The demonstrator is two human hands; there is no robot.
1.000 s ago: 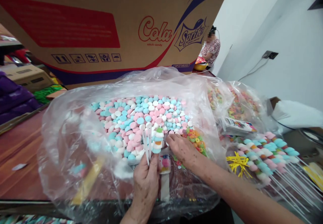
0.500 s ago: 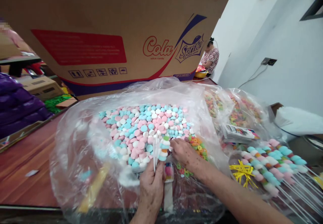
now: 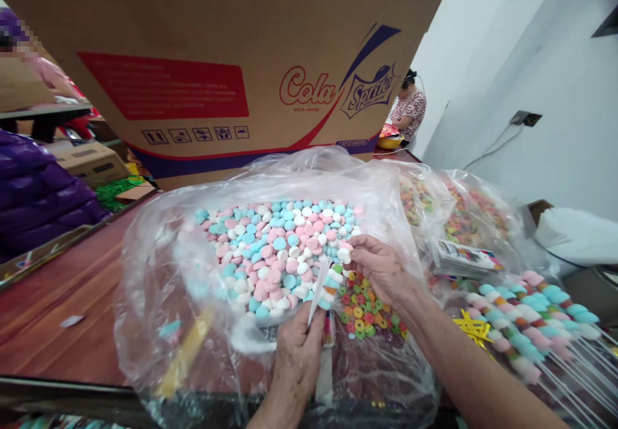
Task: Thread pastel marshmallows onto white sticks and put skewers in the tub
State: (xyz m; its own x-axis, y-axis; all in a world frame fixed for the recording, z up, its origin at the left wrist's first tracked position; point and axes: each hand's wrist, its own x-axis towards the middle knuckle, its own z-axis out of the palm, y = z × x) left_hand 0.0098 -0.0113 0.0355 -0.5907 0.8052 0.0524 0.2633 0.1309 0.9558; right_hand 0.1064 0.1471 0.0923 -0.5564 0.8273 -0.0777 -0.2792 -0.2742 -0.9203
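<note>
My left hand (image 3: 298,352) is closed around several white sticks (image 3: 317,290) and a candy skewer (image 3: 330,285) threaded with blue, white, orange and green pieces. My right hand (image 3: 381,266) pinches a white marshmallow (image 3: 344,253) at the skewer's upper end, just above a green ring. Whether the stick's tip has entered it I cannot tell. Behind both hands lies a heap of pink, blue and white marshmallows (image 3: 270,255) on an opened clear plastic bag (image 3: 159,242). Colourful gummy rings (image 3: 367,310) are spread below my right wrist.
A large cardboard carton (image 3: 193,87) stands behind the bag. To the right lie finished skewers (image 3: 531,313), yellow twist ties (image 3: 470,329), a stack of printed cards (image 3: 466,256) and bags of gummy rings (image 3: 458,213). A person (image 3: 410,110) sits beyond the carton.
My right hand has risen from the gummy rings and now holds a white marshmallow at the skewer's top. The left hand has tilted the sticks and skewer rightward. The view has shifted slightly.
</note>
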